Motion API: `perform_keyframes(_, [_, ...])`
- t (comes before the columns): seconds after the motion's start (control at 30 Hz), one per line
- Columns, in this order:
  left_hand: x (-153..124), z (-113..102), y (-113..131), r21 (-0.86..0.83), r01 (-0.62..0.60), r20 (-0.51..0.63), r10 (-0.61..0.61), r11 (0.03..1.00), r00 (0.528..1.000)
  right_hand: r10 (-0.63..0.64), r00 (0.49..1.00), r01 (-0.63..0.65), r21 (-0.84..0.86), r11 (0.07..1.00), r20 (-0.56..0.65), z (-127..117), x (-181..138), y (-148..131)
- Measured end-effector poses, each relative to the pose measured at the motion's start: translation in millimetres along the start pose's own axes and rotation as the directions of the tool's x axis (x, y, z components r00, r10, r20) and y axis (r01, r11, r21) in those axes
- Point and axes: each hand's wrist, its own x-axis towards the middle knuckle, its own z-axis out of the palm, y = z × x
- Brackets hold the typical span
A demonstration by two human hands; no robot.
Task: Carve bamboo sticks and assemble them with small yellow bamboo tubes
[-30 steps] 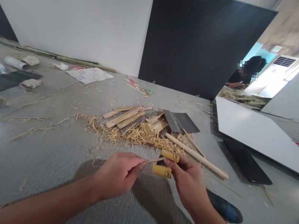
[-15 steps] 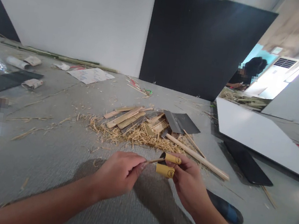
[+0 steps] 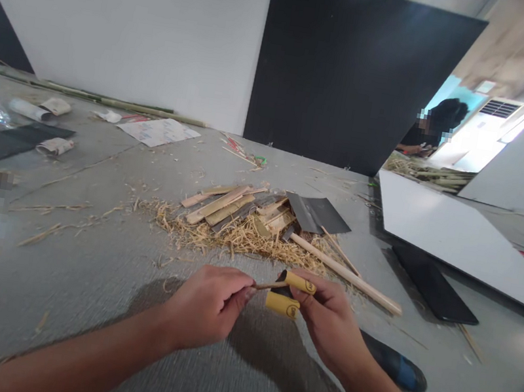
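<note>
My left hand (image 3: pixel 208 303) is closed in a pinch on a thin bamboo stick (image 3: pixel 269 284) that points right. My right hand (image 3: pixel 329 319) grips a folded piece of yellow-backed sandpaper (image 3: pixel 287 294), wrapped around the stick's far end. Both hands hover above the grey floor, just in front of a pile of bamboo slats and shavings (image 3: pixel 243 219).
Dark sandpaper sheets (image 3: pixel 316 212) and a long bamboo rod (image 3: pixel 344 274) lie by the pile. A white board (image 3: pixel 464 241) leans at right over a black panel (image 3: pixel 434 286). A dark blue object (image 3: pixel 394 366) lies by my right wrist. A person sits in the far right background (image 3: pixel 434 127).
The sandpaper in my right hand has slid slightly back and forth along the stick. My left hand has stayed nearly still.
</note>
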Motion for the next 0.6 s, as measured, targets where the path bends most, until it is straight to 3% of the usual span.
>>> perform_keyframes(0.1, [-0.1, 0.5, -0.2, -0.008, -0.006, 0.009, 0.006, 1.000, 1.000, -0.029, 0.999, 0.031, -0.133, 0.991, 0.018, -2.4, -0.6, -1.7])
perform_keyframes(0.2, [0.0, 0.3, -0.1, -0.022, -0.003, 0.027, 0.003, 1.000, 1.000, -0.049, 0.998, 0.038, -0.209, 0.977, -0.046, -1.8, -0.6, -0.7])
perform_keyframes(0.47, [0.5, -2.2, 2.9, -0.033, 0.007, 0.002, -0.007, 0.999, 1.000, -0.031, 0.962, -0.011, -0.152, 0.988, -0.273, 1.4, 0.3, 1.5])
perform_keyframes(0.6, [0.5, -2.1, 2.1, -0.020, 0.003, -0.003, -0.003, 1.000, 1.000, -0.023, 0.986, -0.004, -0.161, 0.987, -0.164, 2.5, 0.3, -4.9])
